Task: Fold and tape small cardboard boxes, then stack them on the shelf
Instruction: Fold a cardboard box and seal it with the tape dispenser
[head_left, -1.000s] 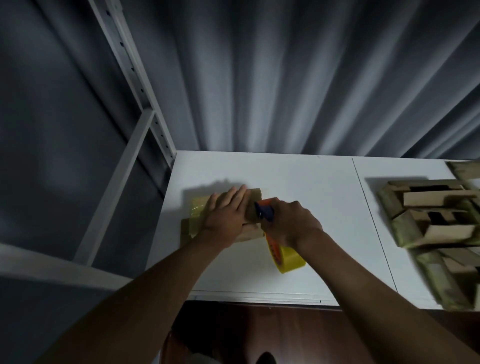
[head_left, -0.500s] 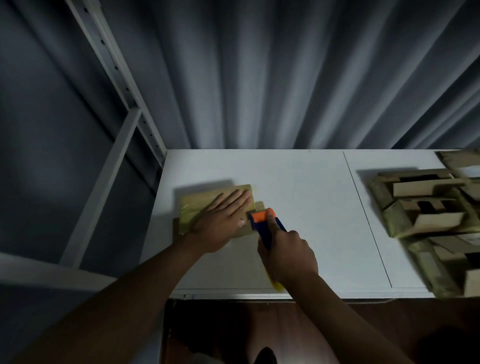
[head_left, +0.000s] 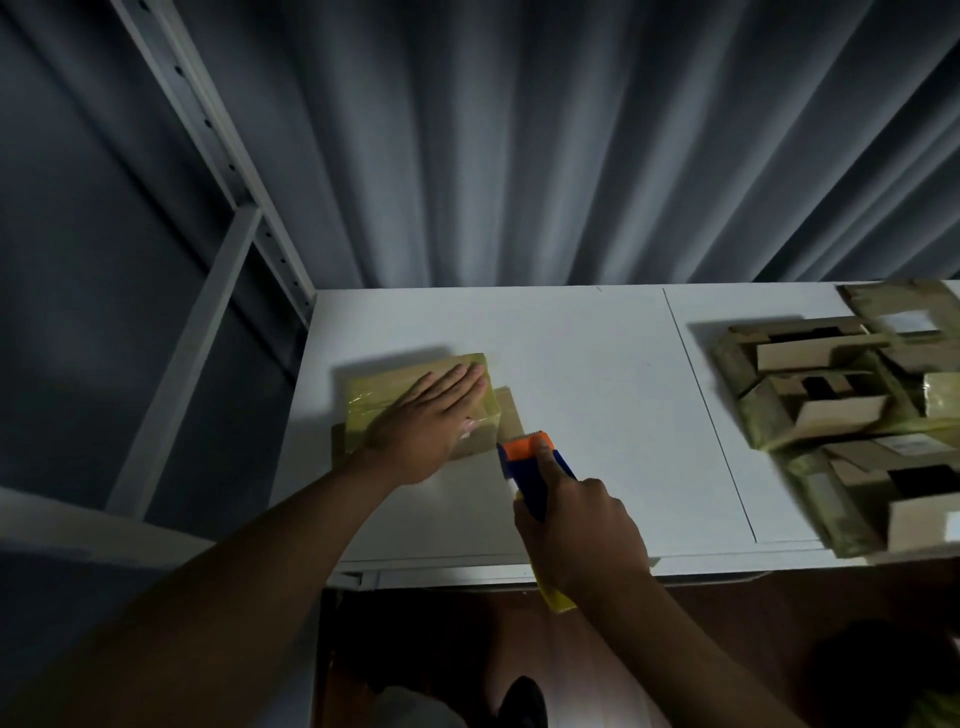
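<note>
The small cardboard box (head_left: 415, 400) lies flat on the white bench (head_left: 587, 364), towards the bench's left end and near the grey shelf upright (head_left: 208, 171) that rises beyond that corner. The left hand (head_left: 431, 421) lies on top of the box with straight fingers spread, pressing it down. The right hand (head_left: 576, 535) is wrapped round the blue-and-orange tape dispenser (head_left: 535, 462), forefinger along its top, its toothed edge just beside the box's near right corner; the yellow roll pokes out below the wrist. Glossy tape already covers much of the box's top, so that face is probably slick, while a bare flap showing at the right would give better friction. The box looks light, hollow and easily dented, so it should be taken by opposite side walls near the corners rather than squeezed across the middle. A heap of unfolded box blanks (head_left: 841, 400) lies well to the right of the box.
</note>
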